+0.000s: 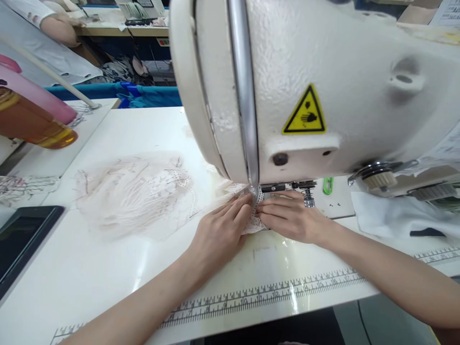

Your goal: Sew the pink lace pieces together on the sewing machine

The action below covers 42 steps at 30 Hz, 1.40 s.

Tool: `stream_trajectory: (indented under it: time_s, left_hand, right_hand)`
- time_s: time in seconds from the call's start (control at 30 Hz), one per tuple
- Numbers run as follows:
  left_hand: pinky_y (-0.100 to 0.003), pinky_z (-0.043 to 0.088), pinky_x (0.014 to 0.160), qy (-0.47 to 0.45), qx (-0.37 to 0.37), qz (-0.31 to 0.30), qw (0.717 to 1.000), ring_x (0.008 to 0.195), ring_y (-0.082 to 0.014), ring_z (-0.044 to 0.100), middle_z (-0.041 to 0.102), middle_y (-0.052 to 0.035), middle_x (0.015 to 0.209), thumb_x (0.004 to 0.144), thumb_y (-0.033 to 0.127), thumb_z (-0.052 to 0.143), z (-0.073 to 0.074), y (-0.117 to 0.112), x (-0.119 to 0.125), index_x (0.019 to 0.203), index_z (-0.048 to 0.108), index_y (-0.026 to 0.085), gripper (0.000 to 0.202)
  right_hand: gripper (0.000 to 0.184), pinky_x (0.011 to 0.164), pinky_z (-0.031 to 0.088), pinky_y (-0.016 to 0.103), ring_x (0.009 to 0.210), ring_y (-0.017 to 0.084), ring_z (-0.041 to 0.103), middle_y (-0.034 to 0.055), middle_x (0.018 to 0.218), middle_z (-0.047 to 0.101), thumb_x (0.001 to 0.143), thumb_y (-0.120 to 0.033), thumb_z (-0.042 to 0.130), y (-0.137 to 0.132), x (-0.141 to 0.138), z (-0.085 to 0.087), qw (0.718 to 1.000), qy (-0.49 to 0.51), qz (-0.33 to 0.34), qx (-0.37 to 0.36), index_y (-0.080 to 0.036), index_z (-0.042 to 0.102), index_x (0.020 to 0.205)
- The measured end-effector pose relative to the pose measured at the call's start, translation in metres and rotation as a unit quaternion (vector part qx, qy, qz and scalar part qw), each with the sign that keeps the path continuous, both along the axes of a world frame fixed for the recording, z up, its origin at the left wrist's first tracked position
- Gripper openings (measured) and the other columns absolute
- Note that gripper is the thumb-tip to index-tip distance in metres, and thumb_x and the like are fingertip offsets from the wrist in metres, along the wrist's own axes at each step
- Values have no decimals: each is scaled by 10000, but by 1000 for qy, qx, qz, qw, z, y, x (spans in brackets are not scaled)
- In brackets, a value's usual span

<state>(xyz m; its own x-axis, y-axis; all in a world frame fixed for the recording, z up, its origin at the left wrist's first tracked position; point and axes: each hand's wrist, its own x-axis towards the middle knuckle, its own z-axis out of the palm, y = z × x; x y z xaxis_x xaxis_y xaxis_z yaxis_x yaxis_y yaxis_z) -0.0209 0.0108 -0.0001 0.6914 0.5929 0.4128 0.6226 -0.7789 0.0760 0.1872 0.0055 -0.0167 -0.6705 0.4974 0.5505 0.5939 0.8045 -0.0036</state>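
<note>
Under the head of a white sewing machine [223,96] lies a piece of pale lace trim [256,224]. My left hand [224,225] presses on its left side, fingers together and bent over the fabric. From the right, my right hand [291,215] holds the lace edge close to the presser area, its fingers closed together. The machine head hides the needle, and the fingertips cover part of the lace. A heap of sheer, pale lace fabric [140,191] with loose threads spreads over the table to the left of my left hand.
A ruler strip [258,294] runs along the table's front edge. At left are a dark phone [27,244], an amber drink bottle [36,120] and a pink bottle [43,93]. White cloth [388,215] lies at right. Another person's arm [59,28] shows at the back left.
</note>
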Motion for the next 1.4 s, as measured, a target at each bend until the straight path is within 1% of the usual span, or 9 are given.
stream_trajectory:
  time_s: [0.2,0.37,0.53,0.7,0.83,0.9,1.13,1.27,1.4]
  left_hand:
    - [-350,579,870,4,-4,1,1000,1071,-241,647,641,-141,1216,747,24,418,1,1,1,1084,571,106,379]
    - [-365,571,896,11,16,-11,1000,1108,-253,626,631,-152,1228,777,43,426,0,2,1,1109,583,78,369]
    - [-407,561,917,25,42,-26,998,1124,-272,613,613,-152,1248,860,141,455,-1,2,3,1212,571,59,380]
    - [-409,558,925,36,48,-26,998,1153,-279,591,607,-135,1259,877,189,465,-1,1,4,1217,590,74,380]
    - [-421,559,920,34,47,-26,998,1165,-289,582,594,-135,1277,864,192,483,-2,0,3,1227,592,80,395]
    - [-430,561,915,34,46,-27,998,1169,-296,577,588,-137,1286,859,190,492,-2,0,3,1238,587,84,405]
    - [-434,557,922,23,27,-22,999,1188,-287,564,609,-123,1263,881,199,482,0,1,5,1238,592,128,380]
    - [-440,556,923,20,20,-19,999,1191,-290,563,607,-122,1267,893,211,484,1,3,6,1233,596,131,367]
    - [-459,551,926,15,11,-18,1000,1206,-304,547,596,-133,1278,894,218,488,-1,6,6,1238,591,127,370]
  right_hand:
    - [242,771,478,266,856,108,620,-21,874,697,899,-64,455,3,3,0,1000,-1,-7,-19,-213,643,868]
    - [216,801,489,273,905,117,618,-7,927,697,894,-74,480,3,6,-1,999,-8,-10,-46,-208,645,934]
    - [229,800,472,276,909,113,617,-11,987,691,883,-64,492,3,10,-1,998,-19,-36,-45,-221,639,962]
    - [184,656,414,266,801,98,609,-46,1019,695,865,-101,523,1,12,3,995,-50,-81,-1,-232,631,936]
    - [122,630,366,304,684,96,577,-88,1033,704,850,-140,552,0,11,9,988,-57,-121,73,-226,628,893]
    - [119,610,350,314,681,102,571,-81,1037,703,849,-142,551,0,11,10,988,-57,-123,78,-223,630,887]
    - [248,531,319,306,733,123,573,-39,918,699,895,-82,443,1,12,15,993,-28,-116,-1,-225,646,881]
    - [253,594,398,302,760,141,574,-14,893,685,904,-113,445,2,12,19,991,-10,-122,-61,-249,657,927]
    - [271,699,468,317,788,147,584,-11,861,661,913,-126,430,8,12,17,990,10,-102,-95,-275,654,950]
